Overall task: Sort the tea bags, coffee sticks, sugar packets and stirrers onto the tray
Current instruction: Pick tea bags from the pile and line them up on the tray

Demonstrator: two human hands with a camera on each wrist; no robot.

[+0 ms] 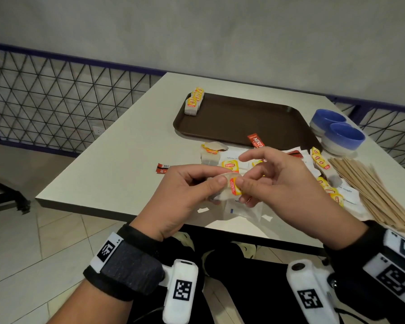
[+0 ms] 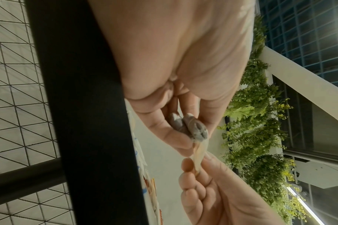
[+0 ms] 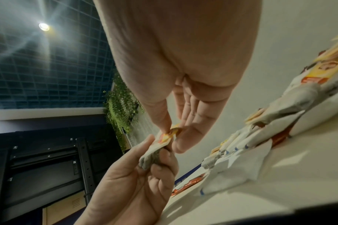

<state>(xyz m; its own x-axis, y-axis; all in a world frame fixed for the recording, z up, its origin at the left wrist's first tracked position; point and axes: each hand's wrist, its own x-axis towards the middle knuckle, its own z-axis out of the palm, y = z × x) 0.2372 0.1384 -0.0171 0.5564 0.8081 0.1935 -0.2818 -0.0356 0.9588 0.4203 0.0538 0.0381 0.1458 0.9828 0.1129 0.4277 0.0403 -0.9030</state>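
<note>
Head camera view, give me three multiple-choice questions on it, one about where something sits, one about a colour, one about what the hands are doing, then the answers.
1. Where on the brown tray do the sorted tea bags sit?
A. far left corner
B. centre
C. near right corner

2. What colour are the insides of the two bowls beside the tray?
A. green
B. blue
C. red

3. What are the left hand and right hand doing?
A. resting flat on the table
B. both pinching one tea bag
C. gripping the stirrers

Answers: 1 A, the bags stand in a row at that corner. 2 B, both insides are blue. 3 B, thumbs and fingers of both hands meet on the bag above the table's near edge.
</note>
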